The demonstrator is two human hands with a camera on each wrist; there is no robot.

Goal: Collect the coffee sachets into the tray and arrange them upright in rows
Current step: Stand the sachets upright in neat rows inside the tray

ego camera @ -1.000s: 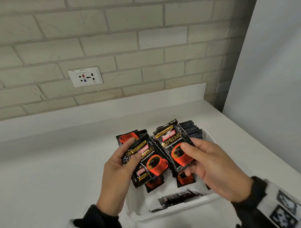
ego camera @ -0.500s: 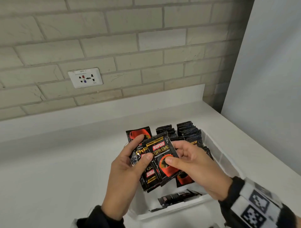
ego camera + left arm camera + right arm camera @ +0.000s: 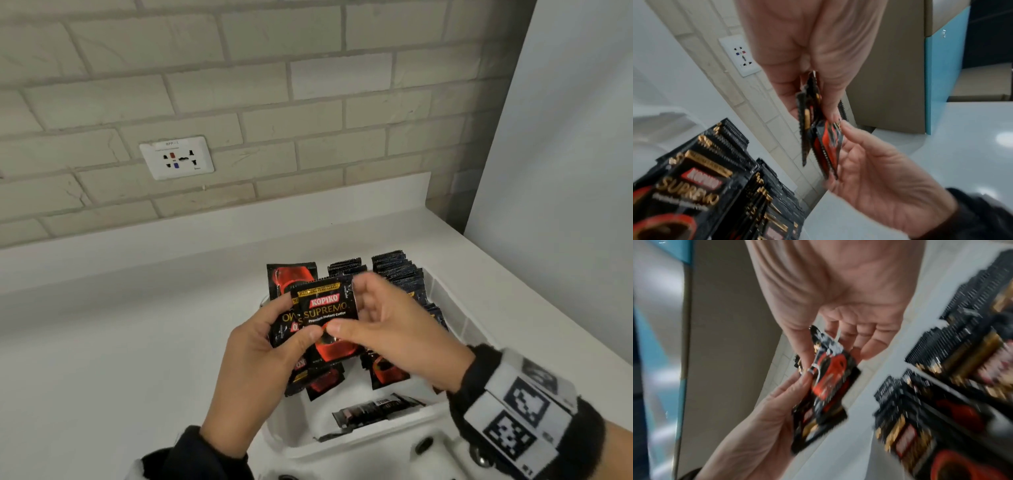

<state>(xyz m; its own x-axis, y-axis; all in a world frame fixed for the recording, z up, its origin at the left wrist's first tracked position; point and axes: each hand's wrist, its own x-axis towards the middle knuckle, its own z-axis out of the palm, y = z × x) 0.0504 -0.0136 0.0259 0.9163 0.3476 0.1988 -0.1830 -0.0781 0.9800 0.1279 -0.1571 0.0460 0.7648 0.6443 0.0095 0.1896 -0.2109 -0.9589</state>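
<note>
Glossy black foil crinkles under my thumbs: my left hand point(image 3: 260, 356) clamps a fanned bundle of coffee sachets point(image 3: 291, 329) at centre frame, and my right hand point(image 3: 387, 329) pinches the front sachet point(image 3: 325, 308), thumb on its red cup print, fingers curled behind. Both hover over the white plastic tray point(image 3: 445, 291) at lower right. Serrated sachet tops stand upright in rows point(image 3: 394, 270) along its far end; one sachet point(image 3: 373, 409) lies flat on the smooth tray floor nearer me. How many I'm holding is hard to tell, perhaps four. Matte brick wall point(image 3: 239, 85) and a white socket point(image 3: 176, 157) sit upper left.
</note>
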